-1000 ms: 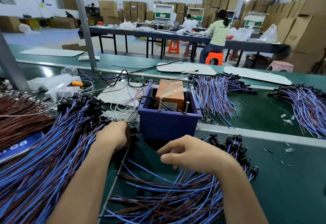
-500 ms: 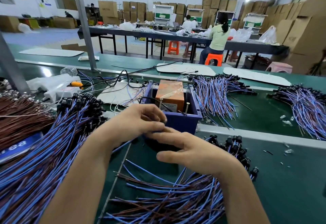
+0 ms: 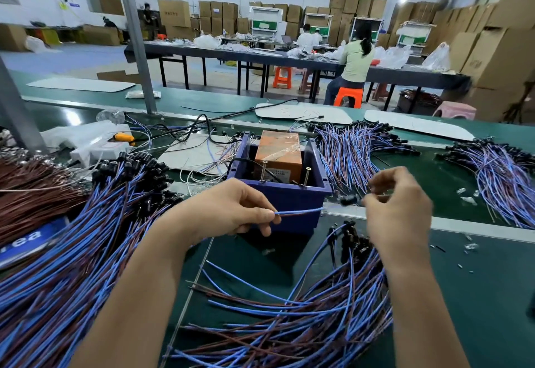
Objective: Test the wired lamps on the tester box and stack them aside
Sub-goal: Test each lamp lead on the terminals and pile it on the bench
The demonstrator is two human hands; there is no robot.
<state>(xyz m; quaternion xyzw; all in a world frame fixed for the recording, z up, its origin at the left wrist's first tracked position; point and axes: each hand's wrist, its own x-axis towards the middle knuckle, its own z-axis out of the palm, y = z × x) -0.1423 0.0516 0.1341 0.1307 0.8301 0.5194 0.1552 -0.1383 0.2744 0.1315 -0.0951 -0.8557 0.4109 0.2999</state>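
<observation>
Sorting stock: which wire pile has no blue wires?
The brown pile at the far left; the other piles all mix blue with brown.

So the blue plastic tester box [image 3: 278, 202] sits mid-bench on the green work table [image 3: 477, 295], with the orange taped block [image 3: 279, 153] inside it. The big heap of blue-and-brown wired lamps [image 3: 86, 237] is on its left and a smaller heap [image 3: 289, 309] lies in front. One bundle [image 3: 350, 153] is just right of the box, another bundle [image 3: 498, 173] is far right. A single wired lamp [image 3: 301, 211] is stretched between left hand [image 3: 231, 211] and right hand [image 3: 396, 208], right before the box.
</observation>
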